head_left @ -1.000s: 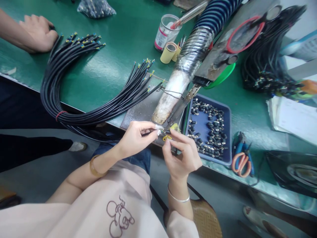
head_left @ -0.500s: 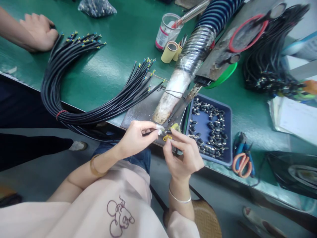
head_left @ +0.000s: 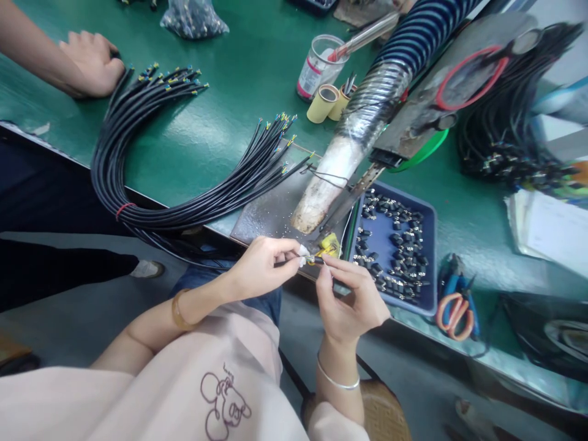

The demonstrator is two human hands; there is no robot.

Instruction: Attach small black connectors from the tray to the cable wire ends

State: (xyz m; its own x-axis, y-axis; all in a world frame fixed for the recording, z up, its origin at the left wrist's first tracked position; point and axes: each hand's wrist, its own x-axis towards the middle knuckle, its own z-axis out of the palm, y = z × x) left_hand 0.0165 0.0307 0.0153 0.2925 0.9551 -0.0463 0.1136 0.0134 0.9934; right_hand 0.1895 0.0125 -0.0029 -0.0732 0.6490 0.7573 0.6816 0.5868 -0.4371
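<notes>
The left hand (head_left: 266,263) has its grip closed around a black cable (head_left: 279,264). The right hand (head_left: 351,297) pinches a small plug (head_left: 316,260) at the cable's end, near the bench (head_left: 184,147) edge, beside the tray (head_left: 381,233).

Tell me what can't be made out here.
Head view: whether the black cable in the left hand touches the small black connector in the right hand; too small, partly covered by fingers.
Head view: the ribbed hose's far end; cut off by the top edge.
Head view: writing on the paper sheets; blurred.
</notes>
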